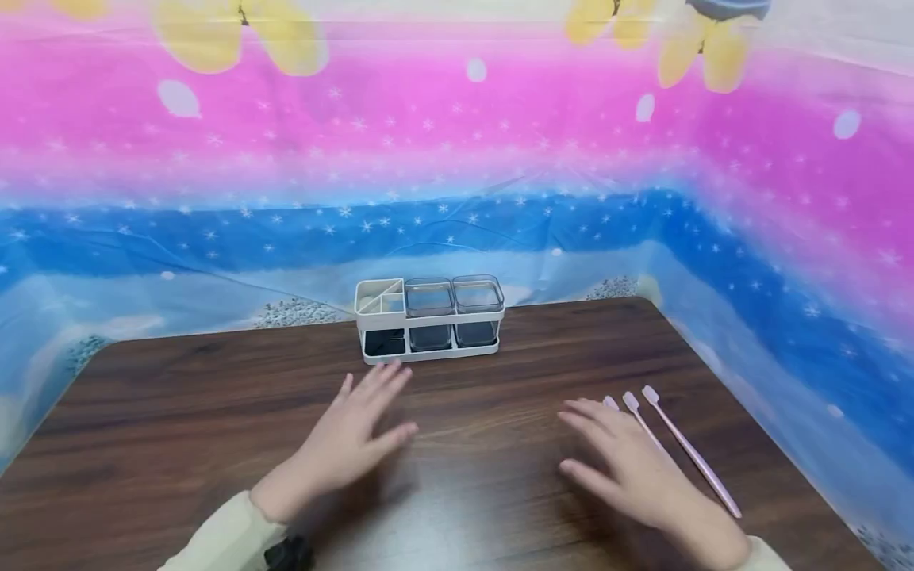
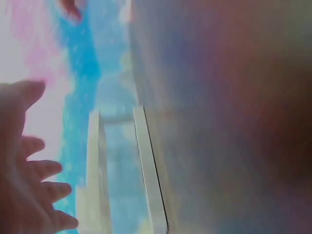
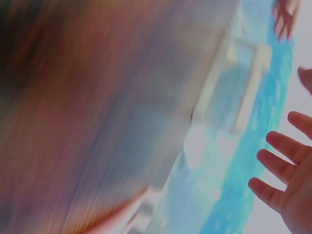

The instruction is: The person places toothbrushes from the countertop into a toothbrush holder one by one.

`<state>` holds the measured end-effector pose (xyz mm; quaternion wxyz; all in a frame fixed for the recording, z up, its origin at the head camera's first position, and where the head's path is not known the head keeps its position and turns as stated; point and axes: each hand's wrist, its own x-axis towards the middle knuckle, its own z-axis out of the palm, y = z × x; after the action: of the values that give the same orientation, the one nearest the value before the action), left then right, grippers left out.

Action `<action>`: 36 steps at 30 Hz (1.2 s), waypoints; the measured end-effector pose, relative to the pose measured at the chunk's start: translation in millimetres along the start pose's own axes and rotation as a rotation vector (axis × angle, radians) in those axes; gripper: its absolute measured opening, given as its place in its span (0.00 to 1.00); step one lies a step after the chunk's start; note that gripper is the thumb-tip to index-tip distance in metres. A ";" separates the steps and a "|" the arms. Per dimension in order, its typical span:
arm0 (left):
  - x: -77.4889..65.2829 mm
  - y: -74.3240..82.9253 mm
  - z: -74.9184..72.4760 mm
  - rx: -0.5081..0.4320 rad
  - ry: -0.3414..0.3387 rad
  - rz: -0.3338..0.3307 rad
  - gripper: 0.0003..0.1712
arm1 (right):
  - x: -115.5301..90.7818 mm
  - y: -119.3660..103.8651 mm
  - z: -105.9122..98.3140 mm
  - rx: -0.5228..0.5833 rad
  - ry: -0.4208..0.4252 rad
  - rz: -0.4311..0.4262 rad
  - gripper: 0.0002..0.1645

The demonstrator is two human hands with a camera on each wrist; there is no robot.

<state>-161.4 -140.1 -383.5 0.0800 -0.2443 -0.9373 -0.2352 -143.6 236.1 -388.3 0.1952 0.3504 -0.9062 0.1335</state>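
Observation:
My left hand (image 1: 346, 440) hovers over the table with its fingers spread, in front of a white two-tier holder (image 1: 431, 321). It holds nothing. My right hand (image 1: 628, 460) is also held over the table, fingers extended and nothing in them. Beside and partly behind it lie pink toothbrushes (image 1: 693, 452); the hand hides much of the ones nearest it. Two clear square cups (image 1: 478, 295) sit in the holder's right part, and a divided white insert (image 1: 380, 297) fills its left part. The left wrist view shows the holder frame (image 2: 151, 170) beyond the spread left fingers (image 2: 53, 191).
The dark wooden table (image 1: 214, 412) has its far edge just behind the holder and its right edge past the toothbrushes. A printed pink and blue cloth (image 1: 428, 143) hangs behind and along the sides. A dark strap-like object (image 1: 289, 551) is on my left wrist.

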 end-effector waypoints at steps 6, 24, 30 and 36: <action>35.1 -31.2 -13.4 -0.291 0.186 -0.155 0.37 | -28.0 35.8 -28.3 0.021 0.113 0.253 0.21; 87.1 -91.9 -21.1 -0.706 0.282 -0.380 0.32 | -75.3 124.8 -26.5 0.162 -0.180 0.755 0.31; 97.4 -98.1 -19.6 -0.758 0.289 -0.415 0.32 | -75.0 130.1 -21.1 0.187 -0.196 0.754 0.30; 102.2 -101.6 -17.7 -0.770 0.277 -0.432 0.30 | -68.8 131.4 -16.0 0.216 -0.240 0.741 0.31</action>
<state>-299.7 -183.8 -381.7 0.0569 -0.0215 -0.7918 -0.6077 -183.1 376.7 -418.7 -0.0111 0.0318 -0.9683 0.2475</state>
